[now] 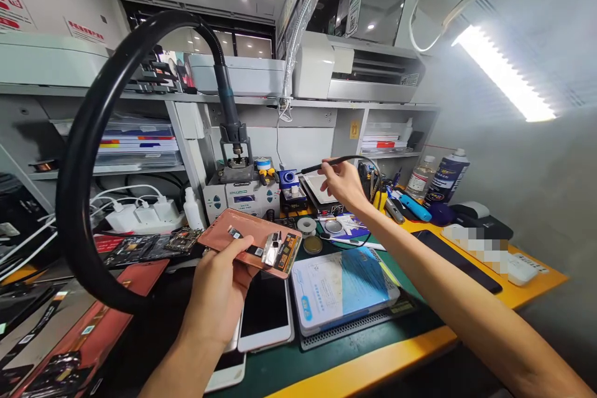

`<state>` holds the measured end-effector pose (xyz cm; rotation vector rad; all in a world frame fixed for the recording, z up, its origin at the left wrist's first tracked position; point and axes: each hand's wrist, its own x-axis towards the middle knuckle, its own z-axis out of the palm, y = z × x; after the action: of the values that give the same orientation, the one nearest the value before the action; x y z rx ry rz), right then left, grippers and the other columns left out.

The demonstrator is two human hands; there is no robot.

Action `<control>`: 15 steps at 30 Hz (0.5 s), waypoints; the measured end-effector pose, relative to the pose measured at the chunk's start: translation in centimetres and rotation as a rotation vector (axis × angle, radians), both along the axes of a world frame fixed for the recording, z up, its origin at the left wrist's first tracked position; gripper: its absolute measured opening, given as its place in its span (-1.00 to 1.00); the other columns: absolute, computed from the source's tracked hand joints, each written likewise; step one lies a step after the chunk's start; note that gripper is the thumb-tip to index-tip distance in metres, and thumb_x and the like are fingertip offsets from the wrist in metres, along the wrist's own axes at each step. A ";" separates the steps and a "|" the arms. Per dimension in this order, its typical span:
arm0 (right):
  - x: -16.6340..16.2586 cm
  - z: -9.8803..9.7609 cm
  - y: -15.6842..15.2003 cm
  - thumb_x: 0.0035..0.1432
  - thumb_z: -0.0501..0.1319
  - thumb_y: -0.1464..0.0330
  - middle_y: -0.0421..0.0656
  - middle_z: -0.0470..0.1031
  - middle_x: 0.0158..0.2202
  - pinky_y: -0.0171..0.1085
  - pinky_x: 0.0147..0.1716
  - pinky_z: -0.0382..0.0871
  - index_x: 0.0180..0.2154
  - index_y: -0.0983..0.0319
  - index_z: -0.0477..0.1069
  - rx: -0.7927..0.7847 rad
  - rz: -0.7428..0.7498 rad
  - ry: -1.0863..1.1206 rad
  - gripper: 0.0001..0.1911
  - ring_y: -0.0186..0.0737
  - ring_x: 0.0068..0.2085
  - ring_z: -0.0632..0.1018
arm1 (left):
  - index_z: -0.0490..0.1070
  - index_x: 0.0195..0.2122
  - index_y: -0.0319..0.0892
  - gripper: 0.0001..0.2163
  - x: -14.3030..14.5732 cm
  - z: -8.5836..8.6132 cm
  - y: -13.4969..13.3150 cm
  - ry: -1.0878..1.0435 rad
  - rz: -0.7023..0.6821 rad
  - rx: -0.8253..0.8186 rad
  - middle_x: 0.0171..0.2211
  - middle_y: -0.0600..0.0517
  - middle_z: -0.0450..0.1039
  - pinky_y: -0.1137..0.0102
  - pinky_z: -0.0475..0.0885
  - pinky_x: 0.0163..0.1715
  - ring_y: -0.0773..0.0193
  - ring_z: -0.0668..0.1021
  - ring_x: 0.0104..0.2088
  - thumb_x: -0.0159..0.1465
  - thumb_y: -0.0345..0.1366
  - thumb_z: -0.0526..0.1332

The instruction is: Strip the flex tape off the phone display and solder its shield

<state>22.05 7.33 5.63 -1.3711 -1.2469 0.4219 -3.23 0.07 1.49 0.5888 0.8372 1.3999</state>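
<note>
My left hand (219,286) holds a phone screen panel (219,227), its copper-pink back facing up. The thumb lies over that back, by a dark ribbon cable and a shiny silver patch at the right end. Farther off, my right hand (344,183) is closed around the black handle of a soldering iron (314,168), whose cord curves away to the right. The iron's front end reaches the blue iron stand (290,179). Just below my left hand lies a white-framed phone or tablet (265,311) with a dark screen.
A thick black hose (74,155) arches over the left side, above a grey rework station (240,199). A white-and-blue box (345,286) lies mid-bench. Dismantled phone parts (135,252) crowd the left. A solder spool (306,226) and spray can (448,177) stand farther back.
</note>
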 end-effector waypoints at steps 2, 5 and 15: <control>1.6 0.6 -2.0 0.43 0.25 0.19 -0.10 0.56 -0.08 -0.19 -0.28 0.59 0.07 0.26 0.45 0.049 0.009 0.167 -0.67 -0.23 -0.24 0.61 | 0.61 -0.34 -0.25 -0.85 0.2 0.0 -0.2 0.016 -0.039 -0.020 -0.42 -0.02 0.67 0.42 0.63 -0.60 0.21 0.66 -0.52 0.08 -0.57 0.36; 3.7 1.2 -4.7 0.43 0.24 0.21 -0.17 0.53 -0.20 -0.32 -0.43 0.51 -0.01 0.28 0.46 0.088 0.079 0.399 -0.73 -0.34 -0.37 0.54 | 0.62 -0.29 -0.28 -0.82 0.6 0.0 -0.4 0.032 -0.096 -0.052 -0.39 -0.07 0.68 0.45 0.62 -0.61 0.20 0.68 -0.49 0.10 -0.60 0.35; 5.5 0.1 -9.0 0.29 0.31 0.29 -0.32 0.31 -0.49 -0.52 -0.75 0.08 -0.33 0.22 0.44 -0.109 0.410 0.876 -0.83 -0.52 -0.64 0.17 | 0.62 -0.17 -0.23 -0.79 2.0 -1.6 -0.8 0.069 -0.149 -0.082 -0.20 -0.08 0.70 0.44 0.67 -0.40 0.23 0.71 -0.34 0.17 -0.54 0.36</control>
<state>27.58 -1.69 5.77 -0.8292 -0.7504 1.2365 -1.23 -0.75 -0.14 0.6269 0.8834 1.2101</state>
